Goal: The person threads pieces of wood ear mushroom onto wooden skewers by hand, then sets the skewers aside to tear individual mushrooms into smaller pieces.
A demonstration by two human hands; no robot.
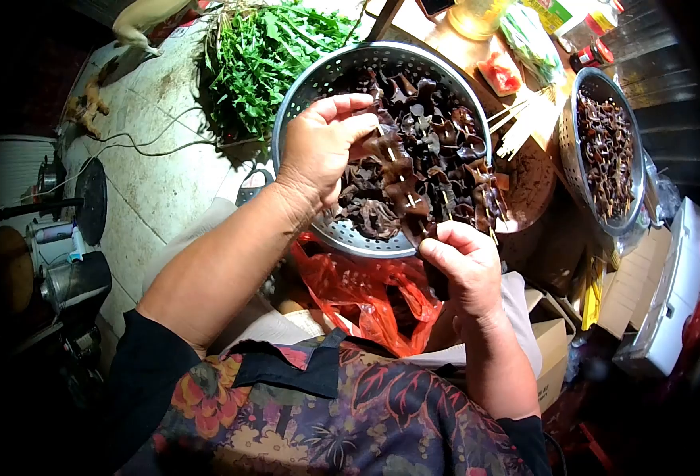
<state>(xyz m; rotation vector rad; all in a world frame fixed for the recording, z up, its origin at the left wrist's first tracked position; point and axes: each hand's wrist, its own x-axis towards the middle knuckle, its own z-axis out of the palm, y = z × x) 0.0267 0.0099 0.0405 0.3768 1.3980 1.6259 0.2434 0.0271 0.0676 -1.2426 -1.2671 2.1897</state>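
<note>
A skewer of dark wood ear mushrooms [400,181] slants over a perforated metal colander [358,240]. My left hand [322,147] is closed, pinching the skewer's upper end between thumb and fingers. At the lower end, my right hand [467,266] grips the same skewer with thumb and forefinger. Loose wood ear mushrooms [417,95] fill much of the colander below. More loaded skewers [485,194] lie along the colander's right side, their pale stick tips showing.
Bare bamboo sticks [525,119] lie on the wooden table at right, near a second colander [571,151] of loaded skewers. Leafy greens [267,59] are heaped on the floor. A red plastic bag [374,297] sits below the colander. A cable [151,147] crosses the floor; cardboard boxes [552,361] stand at right.
</note>
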